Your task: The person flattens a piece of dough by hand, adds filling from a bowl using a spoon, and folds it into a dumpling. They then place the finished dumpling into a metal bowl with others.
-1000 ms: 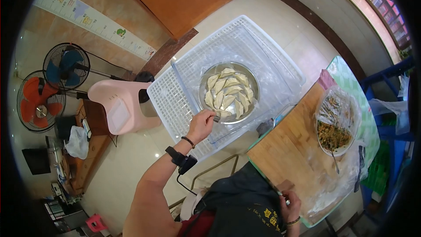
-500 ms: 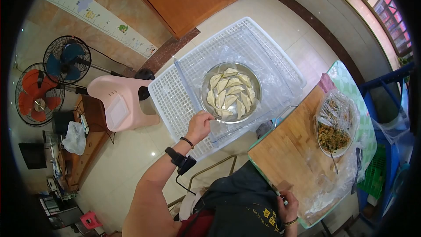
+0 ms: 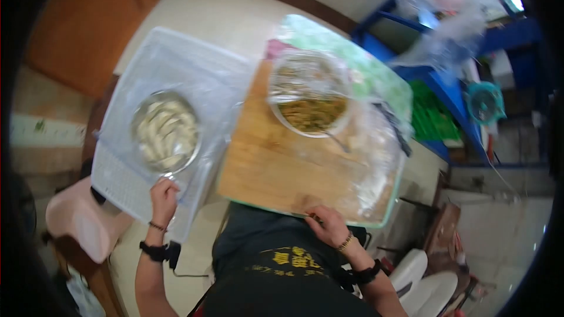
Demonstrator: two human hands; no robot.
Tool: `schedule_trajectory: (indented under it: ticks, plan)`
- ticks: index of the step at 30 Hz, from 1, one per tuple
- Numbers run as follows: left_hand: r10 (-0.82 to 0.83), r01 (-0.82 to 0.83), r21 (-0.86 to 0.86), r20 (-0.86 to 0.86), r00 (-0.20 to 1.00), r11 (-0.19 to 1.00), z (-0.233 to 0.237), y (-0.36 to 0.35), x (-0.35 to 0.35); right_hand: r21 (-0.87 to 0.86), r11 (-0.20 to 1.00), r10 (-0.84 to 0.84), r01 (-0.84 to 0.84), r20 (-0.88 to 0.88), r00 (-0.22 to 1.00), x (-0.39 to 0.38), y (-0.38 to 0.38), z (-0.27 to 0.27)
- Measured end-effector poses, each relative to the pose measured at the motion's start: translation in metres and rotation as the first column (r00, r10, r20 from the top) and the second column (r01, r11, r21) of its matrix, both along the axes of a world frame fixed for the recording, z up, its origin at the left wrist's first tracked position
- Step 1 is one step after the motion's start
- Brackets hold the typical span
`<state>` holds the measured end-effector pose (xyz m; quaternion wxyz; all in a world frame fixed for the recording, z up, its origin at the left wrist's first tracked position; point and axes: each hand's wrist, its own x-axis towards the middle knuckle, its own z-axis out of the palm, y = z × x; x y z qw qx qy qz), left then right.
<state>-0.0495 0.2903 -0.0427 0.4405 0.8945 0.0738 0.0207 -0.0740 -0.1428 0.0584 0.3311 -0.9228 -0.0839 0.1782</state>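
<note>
A round metal bowl (image 3: pixel 197 154) full of pale, folded dumplings (image 3: pixel 165 132) stands on plastic sheeting over a white crate. My left hand (image 3: pixel 164 195) is closed at the bowl's near rim, its fingertips pinched there. Blur softens the exact contact. At the near edge of a wooden board (image 3: pixel 258 167), my right hand (image 3: pixel 329 224) is curled closed around something small and dark that I cannot make out. Farther back on the board sits a white bowl of chopped filling (image 3: pixel 311 114), partly covered by clear plastic film (image 3: pixel 308 76), with a spoon handle (image 3: pixel 338 142) sticking out.
The white crate (image 3: pixel 114 170) lies left of the board's table. A patterned green cloth (image 3: pixel 305 32) shows at the table's far side, and crumpled plastic (image 3: pixel 376 182) at its right. A pink stool (image 3: pixel 82 217) stands at left, a blue rack (image 3: pixel 435 103) at right.
My view has swung to the right, so the crate and board appear farther left. My left hand is still at the bowl's rim, and my right hand stays closed at the board's edge.
</note>
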Motion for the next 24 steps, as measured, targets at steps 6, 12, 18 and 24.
schedule_trajectory:
  ticks: [6, 12, 18, 24]
  plan:
    - [-0.187, 0.192, -0.085, 0.058, 0.981, 0.978, 0.020, -0.046, 0.014, 0.040, 0.941, -0.336, 0.336, 0.003, 0.942, -0.010, -0.049, 0.018]
    - [-0.499, 0.501, -0.067, 0.044, 0.866, 0.863, 0.055, -0.123, 0.031, -0.152, 0.904, -0.404, 0.401, 0.007, 0.915, 0.015, -0.089, -0.007]
    - [-0.636, 0.636, 0.011, 0.016, 0.771, 0.772, 0.066, -0.178, 0.031, -0.298, 0.866, -0.344, 0.402, 0.229, 0.911, 0.035, -0.120, -0.052]
    - [-0.639, 0.640, -0.012, 0.054, 0.767, 0.768, 0.064, -0.211, 0.036, -0.129, 0.854, -0.445, 0.504, 0.322, 0.836, 0.048, -0.128, -0.026]
